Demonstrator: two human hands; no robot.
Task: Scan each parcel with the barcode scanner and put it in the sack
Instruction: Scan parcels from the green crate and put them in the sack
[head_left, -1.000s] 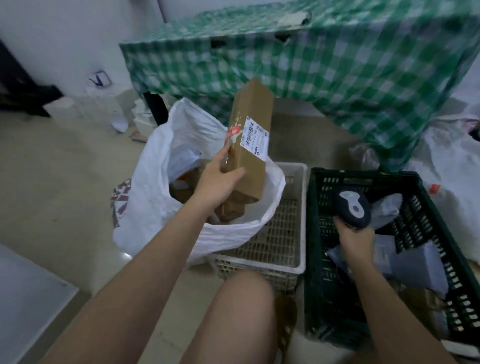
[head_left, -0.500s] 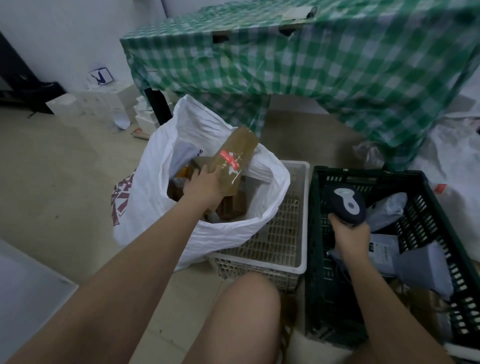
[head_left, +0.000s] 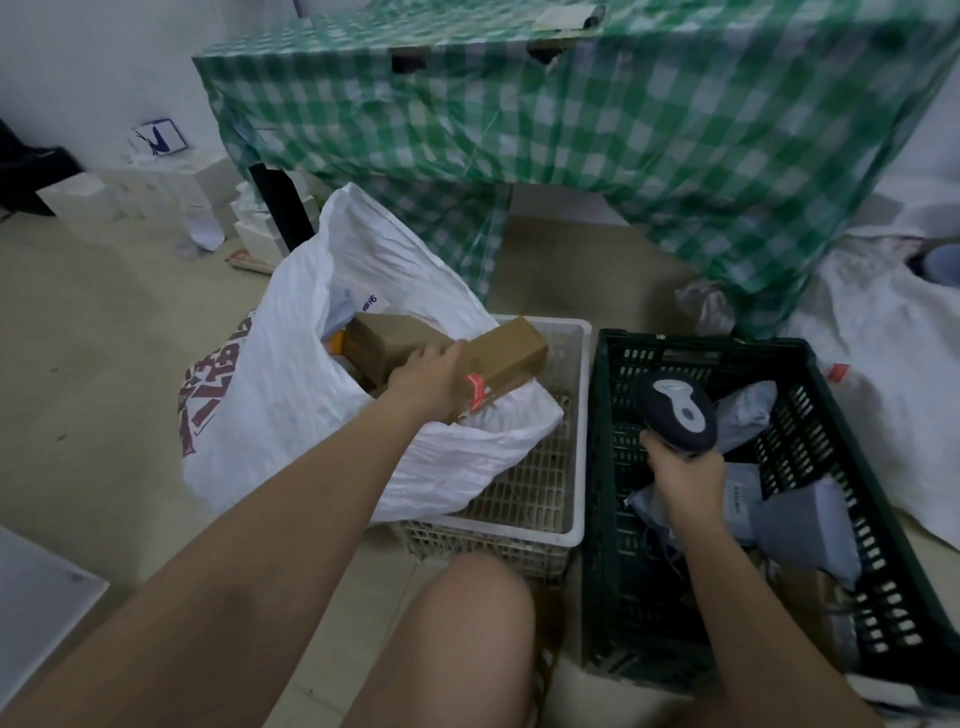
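- Your left hand lies on the brown cardboard parcel, fingers spread over its top; whether they curl round it you cannot tell.
- Parcel lies tilted across the mouth of the white sack, far end jutting over the white crate.
- Your right hand is clamped round the handle of the barcode scanner, held above grey mailer bags in the dark green crate.
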